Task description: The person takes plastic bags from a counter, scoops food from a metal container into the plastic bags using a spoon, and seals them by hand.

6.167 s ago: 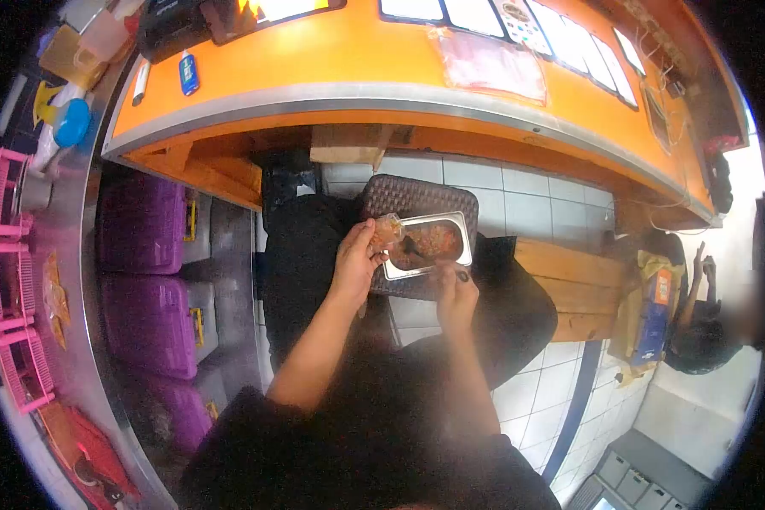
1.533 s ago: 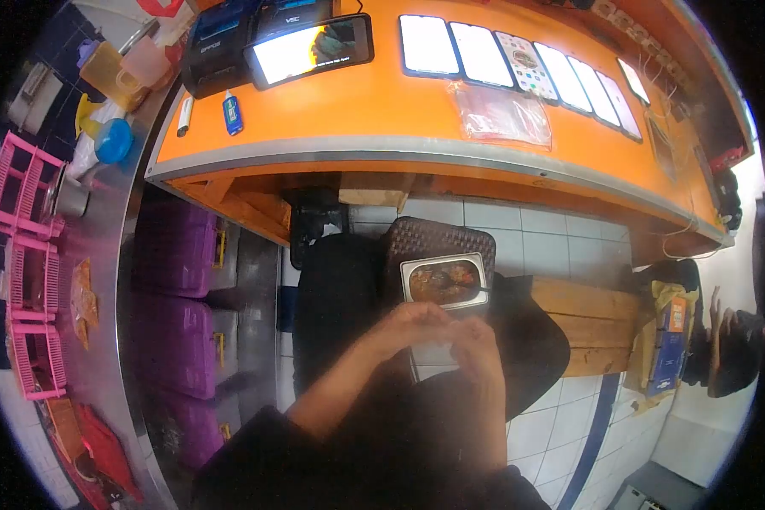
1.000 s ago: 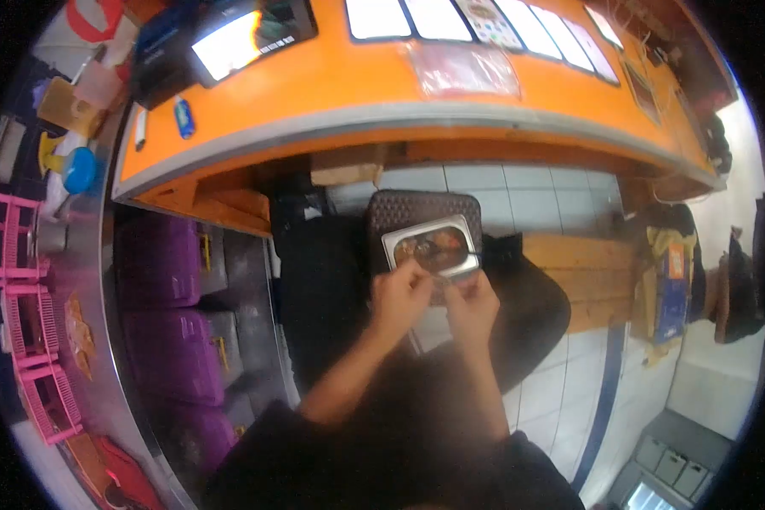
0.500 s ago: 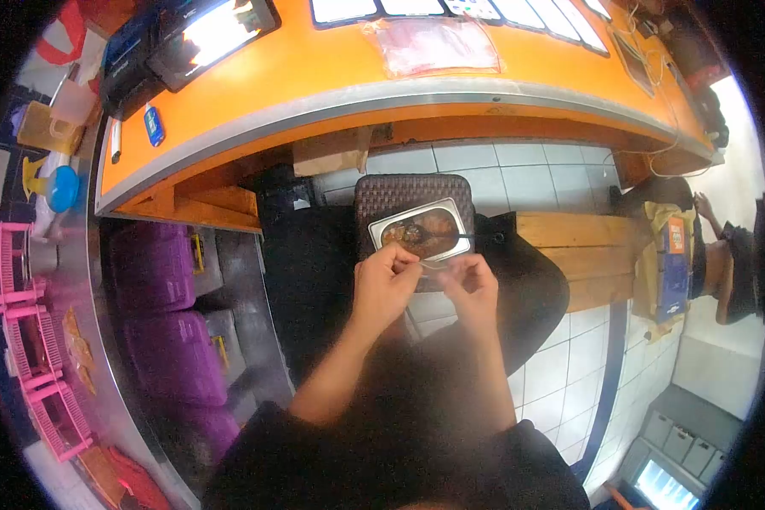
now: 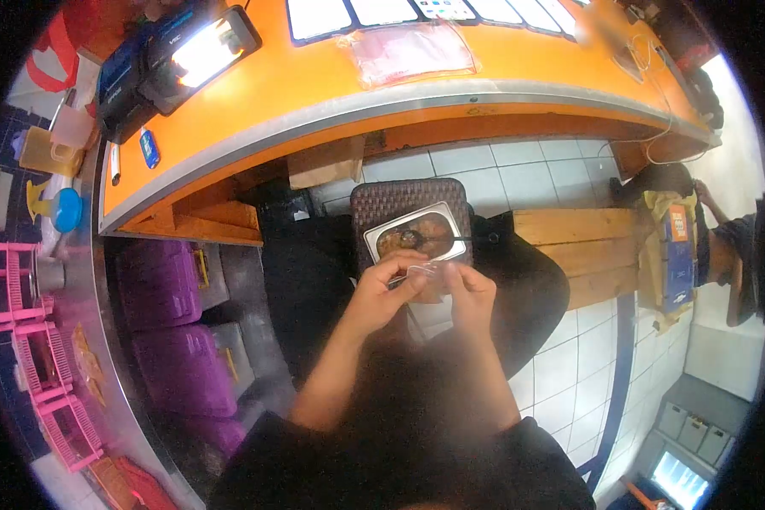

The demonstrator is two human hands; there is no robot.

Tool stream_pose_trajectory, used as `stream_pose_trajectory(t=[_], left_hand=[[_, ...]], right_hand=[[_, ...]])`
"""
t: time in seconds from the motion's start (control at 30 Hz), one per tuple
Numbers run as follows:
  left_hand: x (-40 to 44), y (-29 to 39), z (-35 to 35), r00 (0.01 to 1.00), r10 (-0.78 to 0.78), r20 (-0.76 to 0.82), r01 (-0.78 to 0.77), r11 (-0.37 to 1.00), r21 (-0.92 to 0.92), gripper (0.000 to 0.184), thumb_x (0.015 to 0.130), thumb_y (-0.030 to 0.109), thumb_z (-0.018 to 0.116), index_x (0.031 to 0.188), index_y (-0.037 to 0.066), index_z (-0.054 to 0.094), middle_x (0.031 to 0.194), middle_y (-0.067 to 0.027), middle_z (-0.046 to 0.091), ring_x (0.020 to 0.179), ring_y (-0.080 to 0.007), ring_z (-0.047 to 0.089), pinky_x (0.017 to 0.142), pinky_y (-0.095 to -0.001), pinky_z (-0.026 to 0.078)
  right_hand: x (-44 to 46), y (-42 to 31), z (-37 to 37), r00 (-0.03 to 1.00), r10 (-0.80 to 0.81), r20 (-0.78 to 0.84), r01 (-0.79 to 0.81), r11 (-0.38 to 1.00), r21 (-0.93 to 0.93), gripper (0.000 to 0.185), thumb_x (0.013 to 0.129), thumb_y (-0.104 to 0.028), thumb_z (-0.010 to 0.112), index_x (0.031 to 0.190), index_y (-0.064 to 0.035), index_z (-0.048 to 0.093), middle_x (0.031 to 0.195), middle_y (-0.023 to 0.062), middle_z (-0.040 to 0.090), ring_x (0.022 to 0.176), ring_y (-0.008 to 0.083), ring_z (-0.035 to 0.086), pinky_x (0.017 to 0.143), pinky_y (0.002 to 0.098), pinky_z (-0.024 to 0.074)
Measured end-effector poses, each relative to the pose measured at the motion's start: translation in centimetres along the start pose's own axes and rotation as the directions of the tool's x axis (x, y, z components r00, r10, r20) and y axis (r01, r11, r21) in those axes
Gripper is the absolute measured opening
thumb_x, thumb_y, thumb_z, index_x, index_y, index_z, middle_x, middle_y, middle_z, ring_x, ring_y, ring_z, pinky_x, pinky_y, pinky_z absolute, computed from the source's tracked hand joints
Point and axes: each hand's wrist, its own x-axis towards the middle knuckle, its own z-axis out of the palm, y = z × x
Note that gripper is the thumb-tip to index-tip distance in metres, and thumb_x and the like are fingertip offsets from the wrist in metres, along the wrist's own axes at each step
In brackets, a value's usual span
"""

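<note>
My left hand (image 5: pixel 381 293) and my right hand (image 5: pixel 472 297) meet in front of my lap, fingers closed in a pinch. Between them is a small clear plastic bag (image 5: pixel 434 290), its upper edge caught at the fingertips. Just beyond the hands, a metal tray (image 5: pixel 450 212) holds brown, saucy food (image 5: pixel 436 230). A black spoon (image 5: pixel 446 240) rests in that food, its handle pointing right. Under the tray is a brown woven-pattern stool (image 5: pixel 408 194). My fingers partly cover the near side of the tray.
An orange counter (image 5: pixel 314 85) curves ahead, bearing a pack of clear plastic (image 5: pixel 412 53), white cards and a lit device (image 5: pixel 208 55). Purple-lidded boxes (image 5: pixel 157 285) stand at left, pink racks (image 5: pixel 38 353) farther out. A wooden bench (image 5: pixel 574 255) extends right, towards another person's arm (image 5: pixel 714 208).
My right hand has drawn slightly left, and the plastic bag now shows more plainly between the fingertips. The view has shifted a little; the tray and spoon stay on the stool.
</note>
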Motion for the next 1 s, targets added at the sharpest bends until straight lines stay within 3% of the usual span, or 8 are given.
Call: stream_pose_trajectory(t=[0.2, 0.33, 0.4, 0.47, 0.5, 0.6, 0.67, 1.0], left_hand=[[-0.4, -1.2, 0.3, 0.983, -0.179, -0.042, 0.18, 0.983, 0.031, 0.02, 0.09, 0.019, 0.066, 0.094, -0.001, 0.066, 0.095, -0.008, 0.068, 0.087, -0.0137, 0.062, 0.081, -0.0279, 0.048], [-0.5, -0.6, 0.2, 0.973, -0.223, -0.065, 0.23, 0.966, 0.121, 0.02, 0.091, 0.018, 0.065, 0.094, -0.001, 0.066, 0.089, -0.0081, 0.068, 0.083, -0.0136, 0.062, 0.079, -0.0286, 0.049], [-0.6, -0.7, 0.0, 0.989, -0.074, -0.127, 0.111, 0.941, 0.318, 0.019, 0.091, 0.017, 0.063, 0.096, -0.002, 0.066, 0.091, -0.0093, 0.069, 0.086, -0.0147, 0.063, 0.078, -0.0294, 0.049], [-1.0, 0.6, 0.0, 0.984, -0.067, -0.163, 0.129, 0.905, 0.405, 0.02, 0.089, 0.015, 0.063, 0.099, -0.002, 0.067, 0.092, -0.0107, 0.07, 0.088, -0.0171, 0.064, 0.08, -0.0302, 0.049], [-1.0, -0.6, -0.4, 0.961, -0.2, -0.189, 0.255, 0.908, 0.333, 0.021, 0.088, 0.014, 0.062, 0.101, -0.002, 0.068, 0.095, -0.011, 0.07, 0.09, -0.0192, 0.064, 0.082, -0.0305, 0.049], [-0.9, 1.5, 0.0, 0.984, -0.07, -0.164, 0.136, 0.89, 0.435, 0.016, 0.086, 0.011, 0.063, 0.093, -0.003, 0.068, 0.086, -0.012, 0.068, 0.079, -0.0161, 0.061, 0.074, -0.032, 0.049], [-0.4, 0.7, -0.2, 0.987, -0.093, -0.132, 0.134, 0.928, 0.349, 0.015, 0.086, 0.008, 0.063, 0.091, -0.005, 0.066, 0.083, -0.0106, 0.067, 0.075, -0.0153, 0.059, 0.071, -0.031, 0.048], [-0.7, 0.0, -0.1, 0.973, -0.113, -0.2, 0.139, 0.982, 0.125, 0.01, 0.09, 0.006, 0.061, 0.092, -0.003, 0.064, 0.086, -0.0065, 0.066, 0.079, -0.0136, 0.059, 0.075, -0.0277, 0.047]], right_hand=[[-0.7, -0.3, 0.4, 0.985, -0.089, -0.146, 0.067, 0.987, -0.146, 0.021, 0.094, -0.015, 0.062, 0.091, 0.0043, 0.07, 0.082, 0.0023, 0.067, 0.077, 0.0072, 0.058, 0.073, 0.0231, 0.0464], [-0.6, -1.0, 0.3, 0.984, -0.027, -0.175, 0.02, 0.999, -0.044, 0.02, 0.093, -0.015, 0.062, 0.091, 0.0026, 0.07, 0.082, 0.003, 0.068, 0.078, 0.0077, 0.059, 0.072, 0.0241, 0.0479], [-0.1, -1.0, 0.1, 0.999, 0.03, -0.03, -0.027, 0.994, 0.102, 0.019, 0.092, -0.016, 0.064, 0.092, 0.001, 0.071, 0.085, 0.0044, 0.07, 0.08, 0.0089, 0.061, 0.073, 0.0253, 0.0497], [-0.3, -1.6, 0.1, 1.0, 0.012, 0.027, -0.009, 0.995, -0.103, 0.02, 0.091, -0.018, 0.065, 0.096, 0.0009, 0.07, 0.089, 0.0059, 0.071, 0.083, 0.01, 0.063, 0.076, 0.0271, 0.0512], [0.0, 0.2, -0.3, 0.994, 0.07, 0.079, -0.062, 0.993, -0.098, 0.021, 0.09, -0.018, 0.066, 0.099, -0.0001, 0.071, 0.092, 0.0061, 0.072, 0.083, 0.0104, 0.064, 0.077, 0.028, 0.0513], [0.0, -2.7, -0.5, 0.989, -0.025, 0.145, 0.057, 0.972, -0.226, 0.025, 0.091, -0.025, 0.063, 0.099, -0.0026, 0.072, 0.09, 0.0108, 0.072, 0.081, 0.015, 0.066, 0.074, 0.0311, 0.0516], [0.2, -2.8, -0.4, 0.984, -0.133, 0.116, 0.16, 0.949, -0.271, 0.028, 0.091, -0.028, 0.062, 0.095, -0.0023, 0.072, 0.085, 0.0144, 0.071, 0.079, 0.0194, 0.068, 0.069, 0.0324, 0.0517], [-0.4, -1.7, -1.0, 0.968, -0.132, 0.213, 0.192, 0.938, -0.288, 0.024, 0.092, -0.025, 0.062, 0.1, -0.0048, 0.072, 0.087, 0.0128, 0.072, 0.079, 0.0205, 0.069, 0.07, 0.033, 0.0522]])
